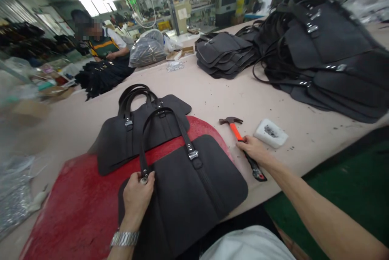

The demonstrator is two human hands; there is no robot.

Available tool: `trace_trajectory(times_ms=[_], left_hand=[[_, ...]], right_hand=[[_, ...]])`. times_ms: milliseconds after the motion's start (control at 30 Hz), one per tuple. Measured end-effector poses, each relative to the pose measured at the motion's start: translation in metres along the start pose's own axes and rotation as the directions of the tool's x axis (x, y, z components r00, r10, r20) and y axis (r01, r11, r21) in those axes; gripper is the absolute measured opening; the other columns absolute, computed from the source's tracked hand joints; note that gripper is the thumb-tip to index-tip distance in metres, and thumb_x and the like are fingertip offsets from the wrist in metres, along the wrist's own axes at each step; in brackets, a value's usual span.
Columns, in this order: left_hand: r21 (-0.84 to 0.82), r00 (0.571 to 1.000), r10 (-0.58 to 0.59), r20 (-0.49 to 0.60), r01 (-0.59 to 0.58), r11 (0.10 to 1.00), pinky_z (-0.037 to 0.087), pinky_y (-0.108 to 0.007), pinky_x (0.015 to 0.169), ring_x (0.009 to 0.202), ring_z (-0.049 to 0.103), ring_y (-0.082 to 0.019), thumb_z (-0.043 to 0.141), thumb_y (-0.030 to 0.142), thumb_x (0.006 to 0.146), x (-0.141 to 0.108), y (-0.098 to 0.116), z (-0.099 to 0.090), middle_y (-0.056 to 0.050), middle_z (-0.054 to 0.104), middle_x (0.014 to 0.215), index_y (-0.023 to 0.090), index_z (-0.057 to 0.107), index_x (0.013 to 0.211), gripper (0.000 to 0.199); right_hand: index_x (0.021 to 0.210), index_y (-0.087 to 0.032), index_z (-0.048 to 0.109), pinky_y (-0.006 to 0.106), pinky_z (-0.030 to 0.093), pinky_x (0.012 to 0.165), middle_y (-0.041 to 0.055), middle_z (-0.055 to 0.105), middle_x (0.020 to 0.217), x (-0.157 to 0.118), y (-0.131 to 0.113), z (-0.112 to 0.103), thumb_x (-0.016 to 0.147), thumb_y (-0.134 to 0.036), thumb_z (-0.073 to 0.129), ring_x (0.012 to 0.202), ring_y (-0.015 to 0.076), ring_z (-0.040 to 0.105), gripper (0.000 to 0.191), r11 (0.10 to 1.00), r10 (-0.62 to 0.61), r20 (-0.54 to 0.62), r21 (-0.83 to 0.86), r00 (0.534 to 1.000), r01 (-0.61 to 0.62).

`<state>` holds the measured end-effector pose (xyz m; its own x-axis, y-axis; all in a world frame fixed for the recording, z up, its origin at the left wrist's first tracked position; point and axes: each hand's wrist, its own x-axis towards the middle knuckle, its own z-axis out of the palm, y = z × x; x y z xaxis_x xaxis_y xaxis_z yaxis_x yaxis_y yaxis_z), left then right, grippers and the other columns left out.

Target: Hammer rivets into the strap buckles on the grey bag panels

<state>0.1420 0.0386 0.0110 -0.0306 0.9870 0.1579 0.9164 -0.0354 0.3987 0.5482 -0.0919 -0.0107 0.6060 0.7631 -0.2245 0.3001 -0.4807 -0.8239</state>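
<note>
A black bag panel [182, 195] with a looped handle [165, 110] and a shiny metal buckle [193, 154] lies in front of me, partly on a red mat [73, 199]. At the base of the handle's left strap, my left hand [138, 193] pinches a small metal piece with a round end [144, 180]; its lower part is hidden by my fingers. To the right, my right hand [252, 148] is closed around the grip of a claw hammer [235, 128], which lies low over the table. Similar panels with handles [121, 142] lie just behind.
A white block with dark marks [270, 133] sits right of the hammer. Black bag pieces are piled at the back [226, 53] and right [340, 57]. Across the table [209, 93], a person [105, 43] handles dark pieces. Dark specks dot the surface.
</note>
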Motion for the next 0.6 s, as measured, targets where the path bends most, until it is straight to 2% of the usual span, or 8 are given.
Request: trace_trajectory(times_ms=[100,200,300,367,400,467,533,600], left_hand=[[0.014,0.999,-0.037,0.037,0.037,0.999,0.045,-0.035,0.070,0.082,0.065,-0.031,0.058,0.061,0.078,0.008,0.011,-0.003,-0.009,0.068,0.083,0.020,0.057,0.088,0.042],[0.022,0.999,-0.032,0.005,0.032,0.999,0.047,-0.039,0.076,0.088,0.063,-0.032,0.061,0.063,0.075,0.014,0.026,-0.011,-0.012,0.067,0.091,0.017,0.058,0.094,0.050],[-0.243,0.999,-0.004,-0.044,-0.006,0.970,0.048,-0.037,0.076,0.088,0.062,-0.028,0.063,0.057,0.075,0.006,0.052,-0.015,-0.011,0.065,0.093,0.016,0.059,0.098,0.048],[-0.633,0.994,0.029,0.106,0.045,0.773,0.050,-0.033,0.071,0.081,0.063,-0.022,0.067,0.052,0.072,-0.005,0.078,-0.009,-0.007,0.064,0.089,0.015,0.060,0.098,0.046],[-0.789,0.978,0.073,0.198,0.114,0.603,0.051,-0.032,0.070,0.078,0.063,-0.020,0.071,0.050,0.069,-0.011,0.092,-0.002,-0.006,0.063,0.087,0.015,0.059,0.097,0.046],[-0.927,0.938,0.177,0.300,0.242,0.287,0.054,-0.033,0.073,0.078,0.066,-0.019,0.079,0.044,0.065,-0.020,0.119,0.014,-0.005,0.064,0.089,0.014,0.058,0.096,0.048],[-0.953,0.928,0.228,0.294,0.267,0.144,0.055,-0.036,0.077,0.081,0.068,-0.020,0.081,0.041,0.067,-0.025,0.140,0.033,-0.006,0.066,0.091,0.013,0.057,0.098,0.048],[-0.966,0.934,0.255,0.249,0.222,0.130,0.056,-0.037,0.078,0.080,0.070,-0.021,0.080,0.041,0.071,-0.025,0.150,0.050,-0.007,0.068,0.091,0.013,0.057,0.100,0.046]], right_hand=[[0.082,-0.018,0.047,0.022,0.036,0.047,0.0008,0.054,0.070,-0.004,-0.001,-0.004,0.090,-0.034,0.046,0.052,0.0105,0.049,0.018,0.979,0.003,0.190,0.200,0.982,-0.042],[0.082,-0.019,0.044,0.020,0.036,0.042,-0.0020,0.051,0.067,-0.009,0.000,-0.002,0.091,-0.034,0.045,0.047,0.0082,0.046,0.017,0.936,0.000,0.246,0.341,0.969,-0.086],[0.079,-0.019,0.044,0.019,0.034,0.038,-0.0029,0.050,0.063,-0.008,0.002,0.003,0.090,-0.033,0.049,0.043,0.0074,0.044,0.019,0.901,0.009,0.239,0.419,0.971,-0.112],[0.077,-0.018,0.046,0.019,0.034,0.036,-0.0027,0.051,0.061,-0.006,0.004,0.007,0.088,-0.032,0.052,0.042,0.0075,0.045,0.019,0.887,0.015,0.221,0.448,0.975,-0.116],[0.078,-0.018,0.047,0.018,0.034,0.036,-0.0027,0.052,0.061,-0.005,0.006,0.008,0.088,-0.032,0.053,0.042,0.0075,0.046,0.018,0.882,0.017,0.212,0.458,0.977,-0.115],[0.078,-0.018,0.048,0.018,0.034,0.035,-0.0028,0.053,0.060,-0.003,0.008,0.011,0.087,-0.032,0.055,0.041,0.0076,0.046,0.018,0.877,0.018,0.196,0.468,0.981,-0.110],[0.076,-0.018,0.048,0.018,0.034,0.035,-0.0031,0.053,0.059,-0.002,0.009,0.013,0.087,-0.032,0.055,0.040,0.0076,0.046,0.019,0.877,0.019,0.183,0.470,0.983,-0.104],[0.076,-0.018,0.047,0.018,0.034,0.035,-0.0035,0.053,0.059,-0.002,0.010,0.013,0.088,-0.032,0.055,0.040,0.0075,0.047,0.020,0.878,0.019,0.173,0.469,0.985,-0.100]])
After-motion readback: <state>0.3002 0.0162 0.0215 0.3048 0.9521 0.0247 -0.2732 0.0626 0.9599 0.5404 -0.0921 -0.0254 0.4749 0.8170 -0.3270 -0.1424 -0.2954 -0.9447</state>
